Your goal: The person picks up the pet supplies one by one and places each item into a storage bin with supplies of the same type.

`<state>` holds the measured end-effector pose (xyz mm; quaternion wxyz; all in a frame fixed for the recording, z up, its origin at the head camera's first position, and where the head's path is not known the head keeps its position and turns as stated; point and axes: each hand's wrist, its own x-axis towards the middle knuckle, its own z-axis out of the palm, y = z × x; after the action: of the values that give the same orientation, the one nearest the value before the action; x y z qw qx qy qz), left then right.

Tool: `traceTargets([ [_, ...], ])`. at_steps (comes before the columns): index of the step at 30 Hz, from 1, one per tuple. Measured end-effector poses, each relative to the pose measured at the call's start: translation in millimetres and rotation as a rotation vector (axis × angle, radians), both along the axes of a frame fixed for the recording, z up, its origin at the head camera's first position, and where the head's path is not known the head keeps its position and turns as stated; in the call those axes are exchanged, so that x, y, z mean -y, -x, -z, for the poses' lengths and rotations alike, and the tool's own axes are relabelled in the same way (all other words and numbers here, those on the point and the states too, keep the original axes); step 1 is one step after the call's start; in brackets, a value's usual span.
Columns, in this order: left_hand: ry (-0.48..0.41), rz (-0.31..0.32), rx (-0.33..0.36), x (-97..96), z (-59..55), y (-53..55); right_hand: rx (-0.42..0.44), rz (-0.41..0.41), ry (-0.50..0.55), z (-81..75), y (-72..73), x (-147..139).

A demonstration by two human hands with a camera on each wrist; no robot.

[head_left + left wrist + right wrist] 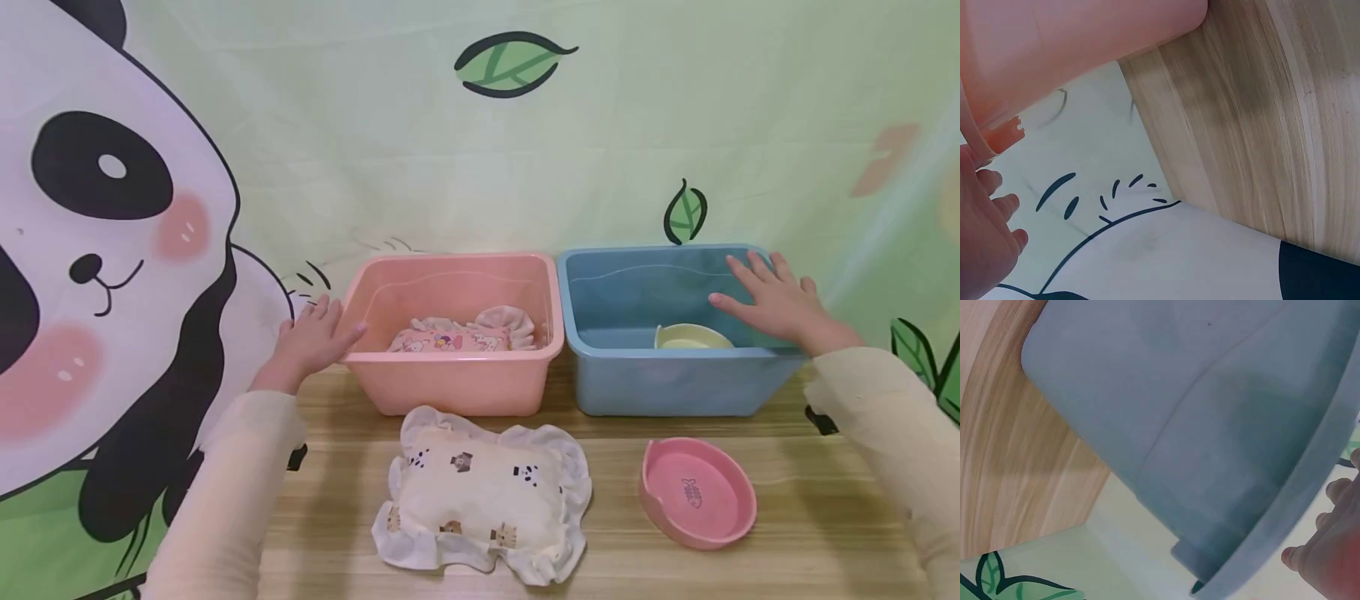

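Note:
My left hand point(309, 343) is at the left rim of a pink plastic bin point(450, 385), fingers extended and thumb by the rim. Inside that bin lies a small pink printed pillow point(457, 340) with a ruffled edge. At the right end of a blue plastic bin point(667, 383), my right hand point(783, 307) is spread over the rim, holding nothing. A pale yellow dish point(690, 337) sits in the blue bin, partly hidden by its front wall. In the right wrist view, that hand point(1335, 534) appears beside the blue rim point(1285, 519).
On the wooden table point(330, 517), a cream pillow point(483, 492) with animal prints and white ruffles lies before the pink bin. A round pink dish point(699, 493) with a fish-bone mark is in front of the blue bin. Behind hangs a panda-and-leaf cloth point(360, 125).

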<state>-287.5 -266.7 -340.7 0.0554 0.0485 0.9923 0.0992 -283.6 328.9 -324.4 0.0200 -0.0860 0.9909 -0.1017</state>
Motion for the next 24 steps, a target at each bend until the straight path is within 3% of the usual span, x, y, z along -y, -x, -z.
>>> traceTargets([
  [8, 0.007, 0.066, -0.032, 2.4, 0.5, -7.4, -0.004, -0.047, -0.032, -8.7, -6.5, 11],
  [24, -0.032, 0.076, -0.023, 2.2, 2.8, -13.8, -0.026, -0.127, -0.052, -12.3, -15.4, 31],
])
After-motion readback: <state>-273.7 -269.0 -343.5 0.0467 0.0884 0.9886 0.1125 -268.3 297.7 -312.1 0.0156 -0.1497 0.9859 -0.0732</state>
